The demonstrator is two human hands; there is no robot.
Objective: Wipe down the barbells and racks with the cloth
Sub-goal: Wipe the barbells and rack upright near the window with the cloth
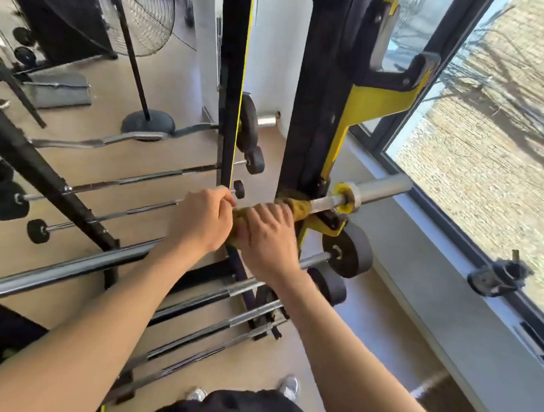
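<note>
- The black-and-yellow rack point(313, 128) stands near the window point(491, 139).
- The barbell point(377, 188) lies across it, its sleeve jutting windowward.
- The right hand point(268, 237) grips the cloth point(297, 205), wrapped round the bar against the upright.
- The left hand point(199, 220) curls round the barbell at the cloth's left edge.

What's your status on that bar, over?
Left hand grips barbell; right hand grips cloth wrapped on it. Cloth at rack upright. Nothing blocking.

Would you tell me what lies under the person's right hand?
The yellow cloth, wrapped round the barbell and gripped by the right hand. The bar section beneath cloth and hand is hidden.
</note>
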